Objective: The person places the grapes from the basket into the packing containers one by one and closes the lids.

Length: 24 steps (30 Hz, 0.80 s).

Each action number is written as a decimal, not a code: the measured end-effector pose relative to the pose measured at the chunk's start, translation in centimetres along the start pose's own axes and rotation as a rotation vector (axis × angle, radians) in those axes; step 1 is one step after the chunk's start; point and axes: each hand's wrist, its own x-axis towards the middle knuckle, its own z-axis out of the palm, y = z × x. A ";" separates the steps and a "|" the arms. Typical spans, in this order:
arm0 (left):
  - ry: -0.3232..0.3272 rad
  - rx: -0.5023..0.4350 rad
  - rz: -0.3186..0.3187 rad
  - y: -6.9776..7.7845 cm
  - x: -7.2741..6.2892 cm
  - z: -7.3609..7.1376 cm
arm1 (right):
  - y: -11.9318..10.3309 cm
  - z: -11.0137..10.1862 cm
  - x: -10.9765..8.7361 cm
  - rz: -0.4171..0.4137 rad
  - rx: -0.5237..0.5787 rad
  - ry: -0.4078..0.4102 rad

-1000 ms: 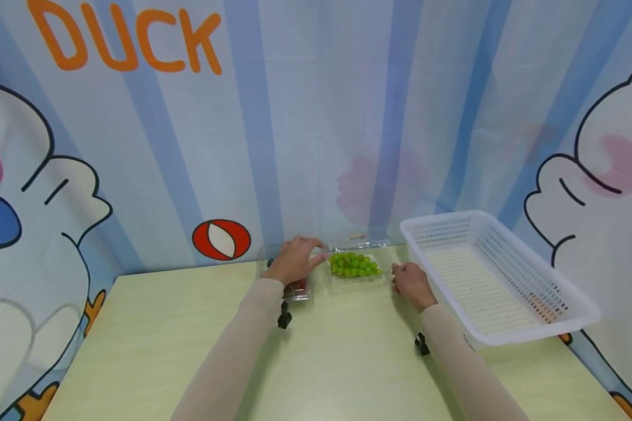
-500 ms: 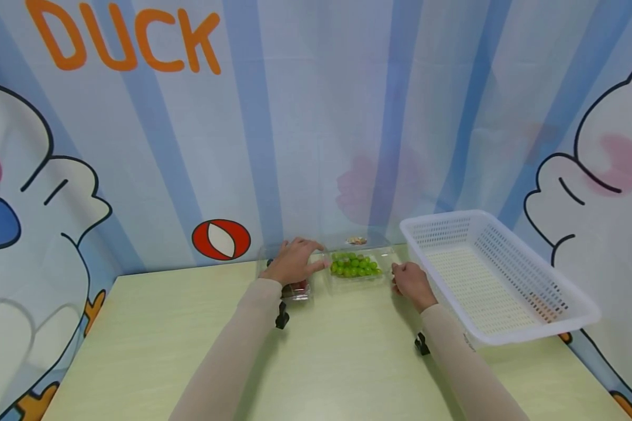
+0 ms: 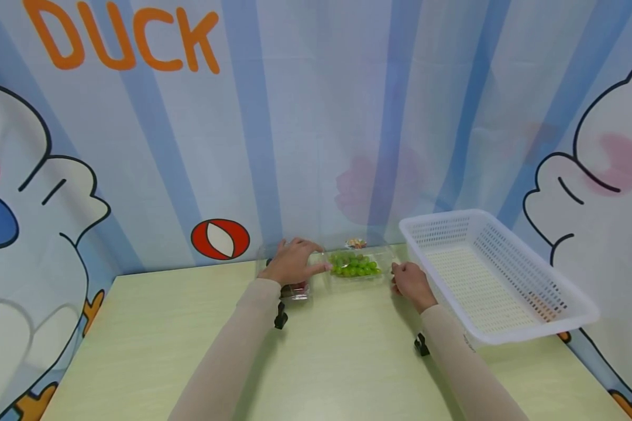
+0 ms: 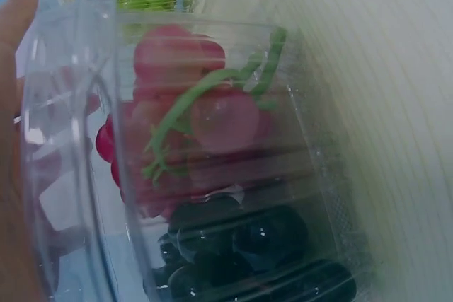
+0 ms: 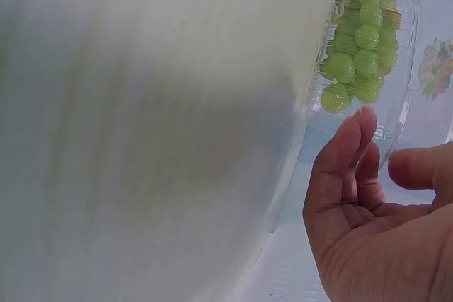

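Note:
Green grapes (image 3: 355, 266) lie in a clear plastic clamshell box (image 5: 322, 107) at the table's back edge. Its lid slants over them, and a small printed label (image 3: 356, 244) shows on it. My left hand (image 3: 293, 263) reaches over a second clear box, with thumb and index finger at the lid's left edge; the exact contact is unclear. At the right end of the grape box, my right hand (image 3: 412, 283) has curled fingers and pinches the edge. The left wrist view shows red grapes (image 4: 226, 118) with a green stem and dark grapes (image 4: 269, 235) in the second box.
A white perforated plastic basket (image 3: 511, 336) stands to the right of my right hand. Behind the pale table (image 3: 189, 339) hangs a blue striped curtain (image 3: 316, 128) with cartoon prints, close against the boxes.
The green grape box's lid has tilted forward and down over the grapes, and its label now shows lower and more plainly. Both hands have stayed almost in place.

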 end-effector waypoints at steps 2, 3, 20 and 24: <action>0.001 0.002 0.002 0.1 -0.1 0.0 | 0.1 0.1 0.0 -0.004 0.022 0.002; 0.001 0.004 0.004 0.1 -0.1 0.0 | 0.1 0.1 0.0 -0.006 0.039 0.004; -0.004 0.046 0.022 -0.1 0.2 0.5 | -0.1 0.0 -0.3 0.013 0.094 0.006; -0.015 0.068 0.011 0.1 0.3 0.5 | 0.0 0.0 -0.3 0.016 0.083 0.002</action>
